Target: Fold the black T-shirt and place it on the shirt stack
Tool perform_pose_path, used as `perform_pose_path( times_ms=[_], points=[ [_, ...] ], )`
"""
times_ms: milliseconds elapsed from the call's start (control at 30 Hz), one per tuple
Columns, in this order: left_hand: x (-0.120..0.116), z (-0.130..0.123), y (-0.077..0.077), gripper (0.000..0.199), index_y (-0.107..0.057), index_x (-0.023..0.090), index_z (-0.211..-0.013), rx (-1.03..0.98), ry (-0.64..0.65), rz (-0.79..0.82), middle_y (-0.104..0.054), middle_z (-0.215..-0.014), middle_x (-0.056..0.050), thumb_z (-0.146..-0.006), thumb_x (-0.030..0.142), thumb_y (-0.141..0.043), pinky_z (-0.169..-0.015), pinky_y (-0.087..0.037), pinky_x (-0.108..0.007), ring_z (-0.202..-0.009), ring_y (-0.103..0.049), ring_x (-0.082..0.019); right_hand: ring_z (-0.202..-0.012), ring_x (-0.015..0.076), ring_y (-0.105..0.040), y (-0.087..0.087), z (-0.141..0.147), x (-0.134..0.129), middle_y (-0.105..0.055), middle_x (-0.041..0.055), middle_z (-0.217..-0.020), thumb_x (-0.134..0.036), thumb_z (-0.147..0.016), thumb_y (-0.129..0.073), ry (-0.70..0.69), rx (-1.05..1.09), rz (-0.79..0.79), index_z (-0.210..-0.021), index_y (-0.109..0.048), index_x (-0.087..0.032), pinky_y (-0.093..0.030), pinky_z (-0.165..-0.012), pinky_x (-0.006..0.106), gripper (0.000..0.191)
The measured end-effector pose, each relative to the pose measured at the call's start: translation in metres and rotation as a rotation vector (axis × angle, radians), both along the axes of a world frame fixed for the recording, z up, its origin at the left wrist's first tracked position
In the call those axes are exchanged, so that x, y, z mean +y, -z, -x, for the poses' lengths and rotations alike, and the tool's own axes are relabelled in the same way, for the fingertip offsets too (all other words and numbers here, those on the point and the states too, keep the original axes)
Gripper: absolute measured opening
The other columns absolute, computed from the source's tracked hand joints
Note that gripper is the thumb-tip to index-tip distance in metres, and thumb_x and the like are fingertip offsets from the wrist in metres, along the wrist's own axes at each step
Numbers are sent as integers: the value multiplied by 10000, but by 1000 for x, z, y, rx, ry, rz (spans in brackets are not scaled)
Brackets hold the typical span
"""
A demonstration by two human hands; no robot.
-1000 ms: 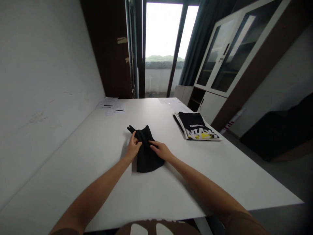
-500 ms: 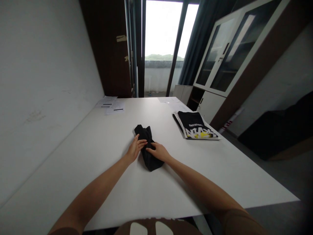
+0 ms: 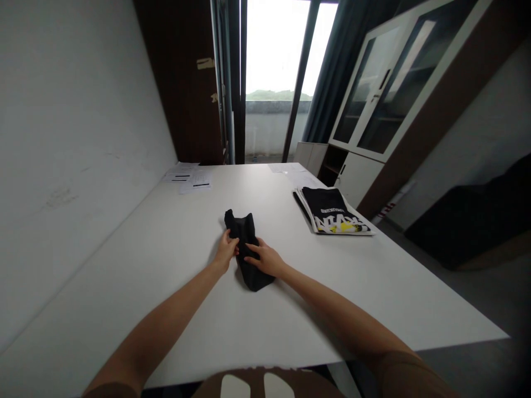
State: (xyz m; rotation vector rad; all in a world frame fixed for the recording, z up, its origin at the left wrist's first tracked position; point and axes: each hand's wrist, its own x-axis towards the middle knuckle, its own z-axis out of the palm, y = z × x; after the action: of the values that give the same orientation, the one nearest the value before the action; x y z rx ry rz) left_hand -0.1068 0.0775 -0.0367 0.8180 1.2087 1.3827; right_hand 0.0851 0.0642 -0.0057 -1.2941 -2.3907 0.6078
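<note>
A bundle of black cloth (image 3: 254,276) lies lengthwise on the white table in front of me, its far end standing up in loose folds. What kind of article it is, I cannot make out. My left hand (image 3: 225,251) grips its left edge, with the fingers bent around the fabric. From the right side, my right hand (image 3: 266,258) rests on top of the bundle, fingers spread and pressing on the cloth. Part of the cloth is hidden under both hands.
On the right of the white table (image 3: 174,326) lies a stack of folded printed clothes (image 3: 326,203), black on top with white and yellow lettering. Paper sheets (image 3: 194,179) lie at the far left, more papers (image 3: 296,176) at the far right. A wall borders the left; a glass-door cabinet (image 3: 350,171) stands right.
My left hand has slid slightly left and its fingers have curled onto the cloth's edge. The bundle has shifted a little left and its far end looks more spread. The right hand moved slightly left.
</note>
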Motion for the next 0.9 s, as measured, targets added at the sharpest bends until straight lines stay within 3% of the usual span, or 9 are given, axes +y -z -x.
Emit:
perform_pose_path(
  times_ms=[133,233,333,533,767,900],
  points=[
    [1,2,0,625,-490,174,-1392,20,90,3,-569,-727,49,-806,223,-703,-511,-410,-201,-553,-539,-88,-1170,275,-628,-2,1,0,-485,107,-1473,-484,-910,-690,-18,44,-3,-1437,-576,-306,-478,-1014,380,567],
    [-1,2,-3,512,-584,154,-1275,-3,211,3,-600,-731,25,-781,217,-702,-524,-405,-201,-571,-558,-90,-1096,250,-651,-6,3,0,-568,105,-1367,-540,-942,-627,31,71,13,-1257,-692,-256,-485,-966,353,429],
    [-4,2,-7,403,-645,140,-1163,-70,282,27,-638,-757,-15,-787,277,-696,-550,-428,-224,-598,-594,-113,-1057,245,-657,-8,7,-2,-602,108,-1306,-585,-946,-592,122,61,20,-1106,-725,-220,-481,-932,338,420],
    [0,7,-6,344,-665,157,-1036,-106,125,-20,-565,-684,33,-769,373,-684,-542,-388,-219,-534,-501,-80,-1025,203,-647,-5,8,1,-631,41,-1292,-291,-925,-591,148,40,19,-1037,-732,-248,-461,-904,289,185],
    [9,15,-3,327,-671,169,-957,-76,4,-69,-555,-676,36,-697,368,-676,-535,-370,-227,-542,-477,-88,-922,189,-656,-3,-5,12,-727,-3,-1059,-263,-935,-545,114,116,59,-970,-750,-251,-456,-830,262,208],
    [8,15,-4,327,-680,166,-944,-59,16,-78,-560,-678,31,-688,369,-679,-530,-372,-227,-557,-487,-97,-941,194,-664,-9,-14,17,-733,-13,-1114,-272,-941,-540,124,65,5,-979,-757,-269,-460,-840,265,220]
  ],
)
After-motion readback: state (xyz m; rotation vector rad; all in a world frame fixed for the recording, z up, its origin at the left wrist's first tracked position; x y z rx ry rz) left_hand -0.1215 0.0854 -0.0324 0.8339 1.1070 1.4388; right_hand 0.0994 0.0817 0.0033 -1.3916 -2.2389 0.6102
